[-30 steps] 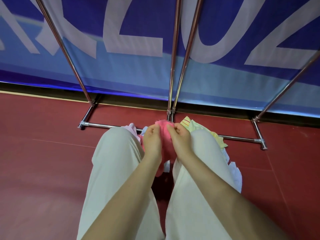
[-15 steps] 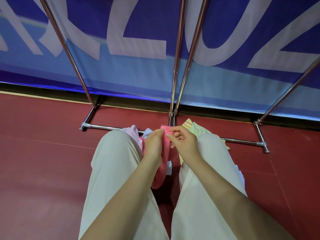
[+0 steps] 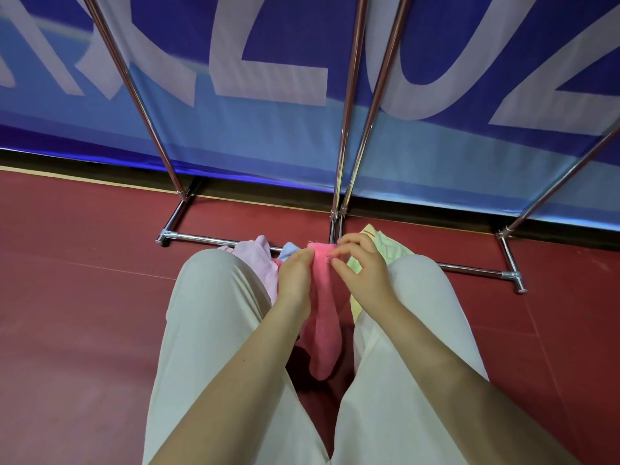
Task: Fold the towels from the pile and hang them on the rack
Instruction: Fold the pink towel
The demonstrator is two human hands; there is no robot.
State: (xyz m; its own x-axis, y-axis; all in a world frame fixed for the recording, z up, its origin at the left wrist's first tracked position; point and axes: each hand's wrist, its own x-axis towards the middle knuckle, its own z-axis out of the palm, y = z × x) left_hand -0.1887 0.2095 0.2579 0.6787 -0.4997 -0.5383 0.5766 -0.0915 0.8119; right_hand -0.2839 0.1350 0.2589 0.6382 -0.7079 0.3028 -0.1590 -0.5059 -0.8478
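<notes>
A pink towel (image 3: 323, 317) hangs lengthwise between my knees. My left hand (image 3: 295, 278) grips its upper left edge. My right hand (image 3: 360, 268) pinches its top right corner with thumb and fingertips. Behind my hands lies the pile: a pale pink towel (image 3: 256, 256) on the left, a light blue one (image 3: 290, 250) in the middle and a yellow-green one (image 3: 385, 248) on the right. The chrome rack (image 3: 349, 105) stands just beyond, its poles rising out of the frame and its base bar (image 3: 201, 238) on the floor.
I sit on a dark red floor (image 3: 84, 313) with my legs in cream trousers (image 3: 214, 330) on either side of the towel. A blue banner with large white letters (image 3: 268, 78) covers the wall behind the rack. A rack foot (image 3: 518, 286) sticks out at the right.
The pink towel has been drawn out longer and now hangs lower between my knees. My right hand has shifted from beside the left hand to the towel's top corner.
</notes>
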